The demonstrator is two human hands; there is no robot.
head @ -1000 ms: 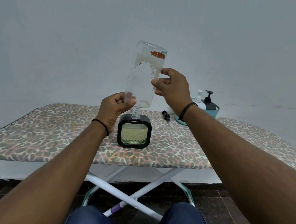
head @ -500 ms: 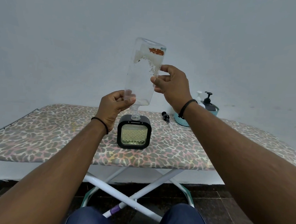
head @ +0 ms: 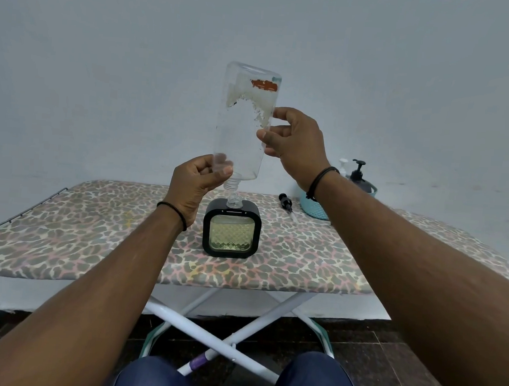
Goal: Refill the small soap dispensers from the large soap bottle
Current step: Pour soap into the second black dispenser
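You have the large soap bottle point(head: 242, 128) upended over the square black dispenser point(head: 230, 228), which stands on the leopard-print ironing board point(head: 79, 225). Bottle neck sits directly above the dispenser's clear threaded opening, mouth to mouth or very nearly.

Your left hand point(head: 195, 185) pinches the bottle low, at the shoulder just above its neck. Your right hand point(head: 296, 141) has thumb and fingertips curled onto the upper right wall.

Handling, judged: the bottle looks clear, thin-walled plastic and close to empty, so light and easy to dent; squeeze gently. Soap film may make it slick. Best hold is as now: 1 hand at the shoulder for aim, 1 on the body for tilt. The dispenser looks rigid and squat, with yellowish liquid high in its faceted window; watch for overflow.

Labels: only torn white residue and an orange-red scrap near the bottle base; no legible writing. No brand visible on the dispenser.

Also present: a loose black pump head point(head: 285, 202) lying on the board, and a teal basket point(head: 312, 207) holding 2 pump bottles.
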